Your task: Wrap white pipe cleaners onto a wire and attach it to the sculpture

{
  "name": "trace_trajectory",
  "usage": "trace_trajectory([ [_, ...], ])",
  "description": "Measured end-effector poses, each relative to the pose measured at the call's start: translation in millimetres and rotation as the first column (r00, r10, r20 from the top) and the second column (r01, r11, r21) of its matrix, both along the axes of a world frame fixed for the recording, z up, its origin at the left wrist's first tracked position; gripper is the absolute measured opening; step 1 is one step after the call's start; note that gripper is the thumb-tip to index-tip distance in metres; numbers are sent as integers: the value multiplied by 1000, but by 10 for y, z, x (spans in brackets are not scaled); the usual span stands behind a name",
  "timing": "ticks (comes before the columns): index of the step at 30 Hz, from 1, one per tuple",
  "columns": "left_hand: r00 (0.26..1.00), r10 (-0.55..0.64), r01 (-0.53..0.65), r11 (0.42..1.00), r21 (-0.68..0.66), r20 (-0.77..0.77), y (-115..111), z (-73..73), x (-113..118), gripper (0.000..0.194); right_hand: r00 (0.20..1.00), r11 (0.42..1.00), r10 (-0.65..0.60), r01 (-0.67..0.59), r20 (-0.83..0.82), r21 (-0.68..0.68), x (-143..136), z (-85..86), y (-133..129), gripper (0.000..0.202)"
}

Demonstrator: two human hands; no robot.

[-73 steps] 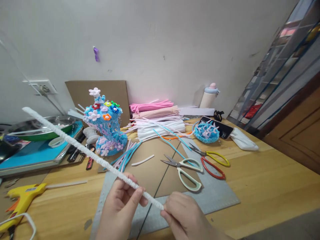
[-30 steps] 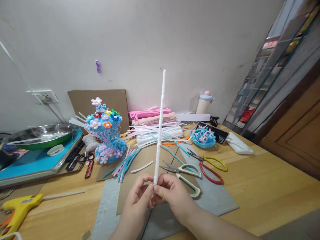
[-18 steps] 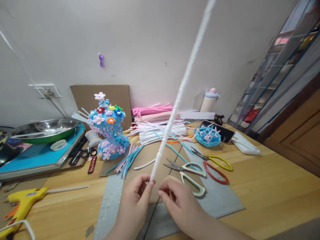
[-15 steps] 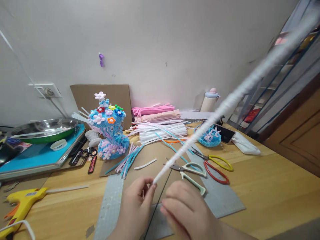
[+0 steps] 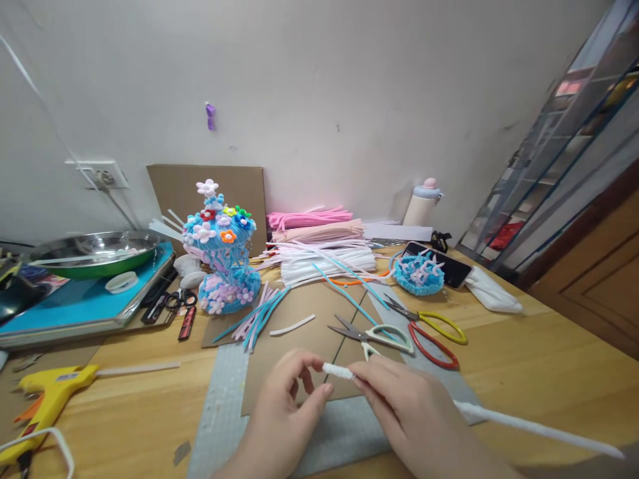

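Observation:
A white pipe cleaner passes through my right hand, its long tail sloping down to the right. The fingers and thumb of that hand pinch it. Its short end, thick and apparently wound, juts out to the left. My left hand is at the tip of this end, its index fingertip close against it and thumb held apart below. Beneath both hands lie a brown cardboard sheet and a grey cutting mat. White-handled scissors rest just beyond my right hand, partly hidden by it.
On the left are a yellow glue gun and a steel bowl. A blue flowered pipe-cleaner ornament stands behind the cardboard. Pipe-cleaner bundles lie along the wall. Red-and-yellow-handled scissors and a phone are at right.
The pipe cleaner has swung from pointing up and right to trailing low at the right. My right hand has taken hold of it; my left fingers have loosened from its end.

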State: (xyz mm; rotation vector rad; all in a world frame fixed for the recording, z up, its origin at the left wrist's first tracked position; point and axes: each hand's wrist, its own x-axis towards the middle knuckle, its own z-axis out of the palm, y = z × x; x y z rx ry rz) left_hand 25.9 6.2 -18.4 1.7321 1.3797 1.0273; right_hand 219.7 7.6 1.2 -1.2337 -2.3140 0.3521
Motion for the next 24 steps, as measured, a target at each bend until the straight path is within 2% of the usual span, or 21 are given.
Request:
trace_trajectory([
  [1, 1000, -15, 15, 999, -39, 15, 0, 4, 6, 10, 1000, 1000, 10, -10, -2, -11, 4, -6, 2, 20],
  [4, 999, -13, 15, 998, -61, 35, 2, 2, 5, 18, 999, 999, 46, -46, 11, -20, -19, -24, 24, 22],
  [9, 1000, 1, -1, 999, 35, 6, 31, -6, -48, 24, 997, 997, 59, -61, -45, -45, -112, 13, 109, 21],
  [12, 1000, -29, 30, 997, 75, -10, 37, 10, -59, 23, 984, 986, 119, -133, -135, -100, -170, 91, 168, 22],
  [14, 1000, -17, 18, 996, 84, -15, 32, 26, -55, 22, 979, 979, 158, -172, -129, -108, -199, 134, 202, 20],
  [17, 1000, 15, -17, 996, 89, 22, 21, 44, -49, 19, 986, 988, 150, -153, -77, -34, -230, 151, 232, 17],
  [19, 999, -5, 1, 996, 84, 54, 15, 46, -53, 18, 990, 992, 119, -117, -69, 39, -247, 134, 235, 15],
  [24, 988, 33, -25, 998, -51, 154, 16, 8, -58, 25, 992, 978, 86, -66, -94, 200, -289, 86, 202, 16],
])
